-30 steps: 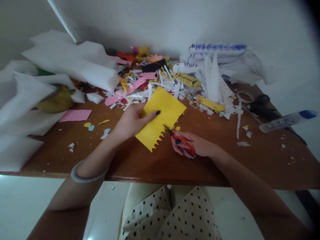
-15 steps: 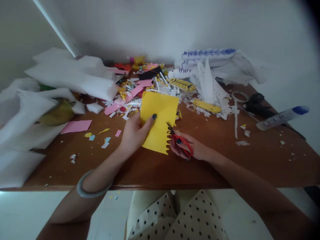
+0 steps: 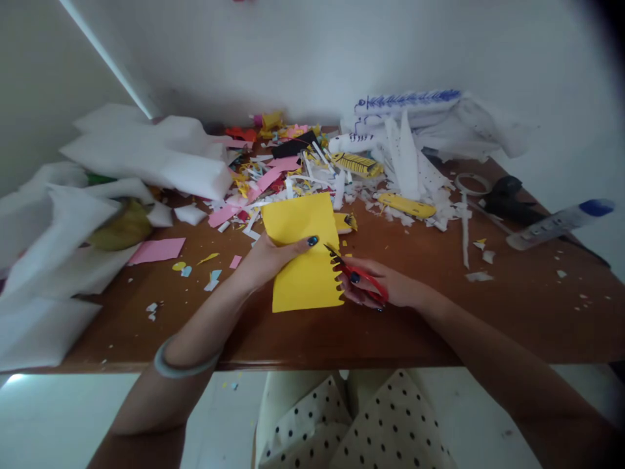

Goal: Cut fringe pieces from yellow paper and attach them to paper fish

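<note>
At the far left, white foam sheets (image 3: 146,153) are lying in a heap, with a pink paper rectangle (image 3: 159,251) resting just on their near side. The left hand (image 3: 271,260) is gripping a yellow paper sheet (image 3: 303,280) from its left edge; the thumb is pressing across the middle of the top face, and the paper is extending past it to the far and near sides. The sheet is sitting between the two hands, over the near part of the wooden table (image 3: 415,339), its right edge showing teeth along the near half. Red-handled scissors (image 3: 370,284) are pointing their tips over that edge, near the left thumb. The right hand (image 3: 398,283) is clasping their handles, right of the sheet.
</note>
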A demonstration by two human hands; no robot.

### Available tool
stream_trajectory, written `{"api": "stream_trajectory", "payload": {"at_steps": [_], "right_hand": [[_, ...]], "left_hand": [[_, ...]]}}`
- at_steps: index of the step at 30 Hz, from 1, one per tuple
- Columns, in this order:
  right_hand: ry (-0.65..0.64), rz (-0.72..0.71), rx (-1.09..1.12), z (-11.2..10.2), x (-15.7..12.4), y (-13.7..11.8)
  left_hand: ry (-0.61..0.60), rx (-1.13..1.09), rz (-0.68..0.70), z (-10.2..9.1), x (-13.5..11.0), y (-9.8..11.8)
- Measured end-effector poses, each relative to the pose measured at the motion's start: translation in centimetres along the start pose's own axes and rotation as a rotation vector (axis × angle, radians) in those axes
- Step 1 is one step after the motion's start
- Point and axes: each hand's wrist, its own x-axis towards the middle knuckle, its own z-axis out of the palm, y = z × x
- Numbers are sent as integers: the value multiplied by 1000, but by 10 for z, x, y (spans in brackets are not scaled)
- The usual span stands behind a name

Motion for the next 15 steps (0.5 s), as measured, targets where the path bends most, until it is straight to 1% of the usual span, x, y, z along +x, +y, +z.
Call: {"api": "stream_trajectory", "payload": {"at_steps": [4, 6, 9, 13, 15], "right_hand": [[-29, -30, 56, 7, 1, -2], [-18, -41, 91, 9, 2, -3], [22, -42, 130, 11, 3, -2], [110, -10, 165, 16, 4, 2], [159, -27, 139, 20, 5, 4]], "left_hand": [[-9, -86, -78, 8, -4, -1], [8, -115, -75, 10, -5, -3], [81, -106, 9, 13, -5, -8], [151, -8, 164, 16, -8, -14], [186, 37, 234, 18, -11, -16]]}}
